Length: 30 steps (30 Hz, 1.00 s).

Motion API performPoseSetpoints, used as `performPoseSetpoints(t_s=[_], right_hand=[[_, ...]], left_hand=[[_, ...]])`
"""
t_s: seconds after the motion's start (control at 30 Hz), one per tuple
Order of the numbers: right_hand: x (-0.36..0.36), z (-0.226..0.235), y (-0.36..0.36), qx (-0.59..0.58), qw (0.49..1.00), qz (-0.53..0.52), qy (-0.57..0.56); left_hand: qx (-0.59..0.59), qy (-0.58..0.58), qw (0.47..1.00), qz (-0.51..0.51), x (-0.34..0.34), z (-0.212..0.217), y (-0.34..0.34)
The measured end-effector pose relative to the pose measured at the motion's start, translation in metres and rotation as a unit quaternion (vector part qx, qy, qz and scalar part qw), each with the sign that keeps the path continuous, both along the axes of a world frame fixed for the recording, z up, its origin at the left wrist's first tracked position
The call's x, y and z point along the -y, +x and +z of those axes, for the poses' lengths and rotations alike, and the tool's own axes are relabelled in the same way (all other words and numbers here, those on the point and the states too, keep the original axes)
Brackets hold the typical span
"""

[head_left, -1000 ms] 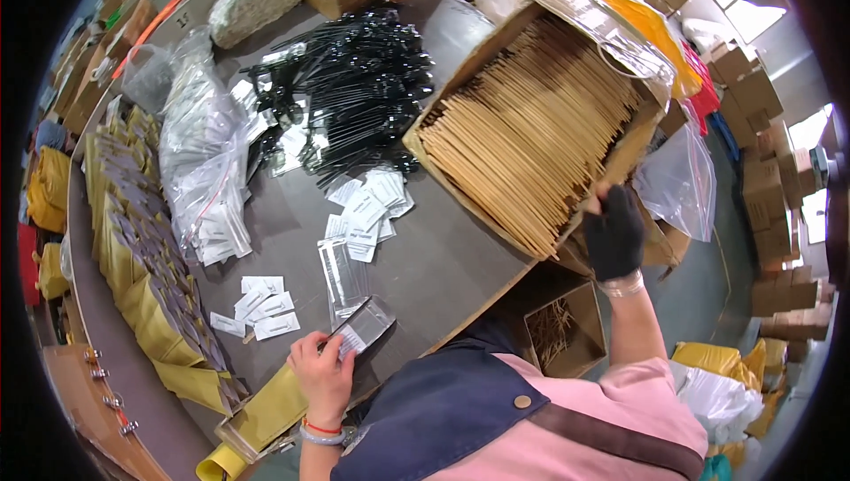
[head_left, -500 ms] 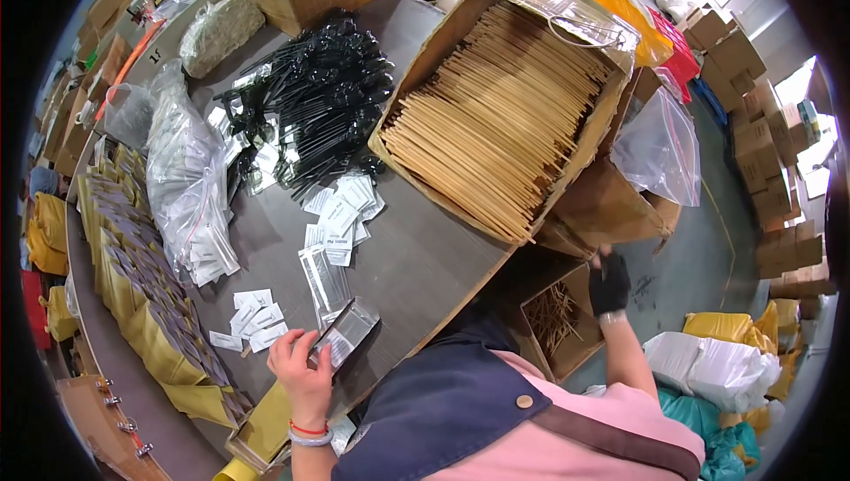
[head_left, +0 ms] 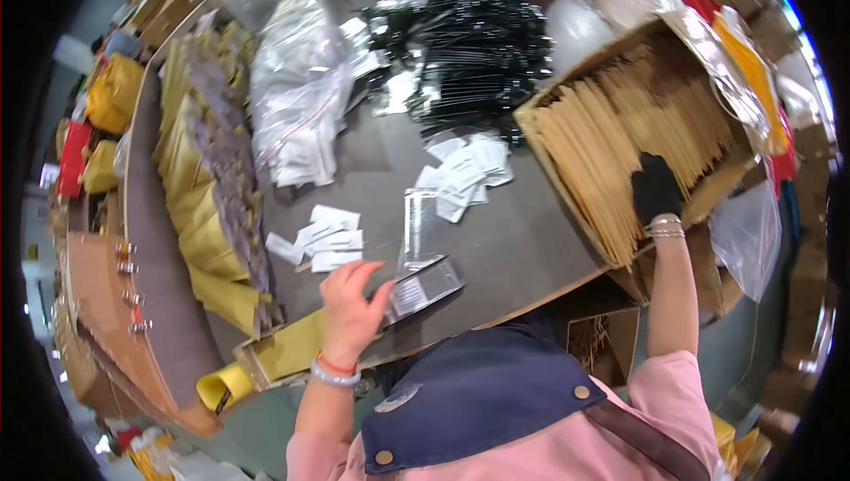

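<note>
My left hand (head_left: 352, 308), bare with a bracelet at the wrist, hovers above the near table edge with fingers and thumb apart. Beside its thumb lies a clear plastic case (head_left: 425, 288), tilted, and a stack of clear sleeves (head_left: 419, 224) reaches behind it. In a black glove, my right hand (head_left: 657, 187) rests on thin wooden sticks (head_left: 595, 149) that fill an open cardboard box (head_left: 567, 208). Its fingertips are hidden among the sticks. Small white printed packets (head_left: 332, 238) lie loose just beyond my left hand, and another pile of packets (head_left: 465, 173) sits farther back.
A heap of black plastic-wrapped thin items (head_left: 478, 47) covers the table's far side. Next to it stands a clear bag of white packets (head_left: 297, 92). Folded yellow sheets (head_left: 208, 207) line the left. A lower carton (head_left: 611, 339) with sticks is below the right table edge.
My right hand has risen from beside the table, near the lower carton, onto the sticks in the big box. My left hand stays by the clear case, its fingers more stretched. The view has swung.
</note>
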State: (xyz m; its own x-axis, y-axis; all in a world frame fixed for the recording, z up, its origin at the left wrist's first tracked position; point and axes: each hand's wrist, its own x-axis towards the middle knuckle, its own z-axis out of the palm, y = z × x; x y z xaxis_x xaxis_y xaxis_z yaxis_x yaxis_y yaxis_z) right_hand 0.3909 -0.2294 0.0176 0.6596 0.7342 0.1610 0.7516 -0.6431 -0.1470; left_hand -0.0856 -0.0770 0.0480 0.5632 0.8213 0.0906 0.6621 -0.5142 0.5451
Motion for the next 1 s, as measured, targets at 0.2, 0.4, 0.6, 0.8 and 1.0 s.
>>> performPoseSetpoints(t_s=[0.2,0.4,0.6,0.8,1.0], right_hand=[[-0.018,0.023,-0.011,-0.058,0.997,-0.031,-0.033],[0.001,0.01,0.008,0.044,0.996,-0.042,0.059],[-0.058,0.069,-0.076,-0.132,0.963,-0.02,0.235],[-0.158,0.051,-0.124,-0.195,0.925,0.246,0.215],[-0.218,0.01,-0.129,-0.16,0.951,0.264,0.028]], left_hand=[[0.034,-0.01,0.998,-0.046,-0.025,-0.019,0.058],[0.089,-0.018,0.995,-0.051,-0.057,-0.041,0.119],[0.107,-0.015,0.992,-0.065,-0.079,-0.044,0.142],[0.104,0.005,0.994,-0.016,-0.095,-0.048,0.14],[0.093,0.033,0.992,0.076,-0.133,-0.041,0.09]])
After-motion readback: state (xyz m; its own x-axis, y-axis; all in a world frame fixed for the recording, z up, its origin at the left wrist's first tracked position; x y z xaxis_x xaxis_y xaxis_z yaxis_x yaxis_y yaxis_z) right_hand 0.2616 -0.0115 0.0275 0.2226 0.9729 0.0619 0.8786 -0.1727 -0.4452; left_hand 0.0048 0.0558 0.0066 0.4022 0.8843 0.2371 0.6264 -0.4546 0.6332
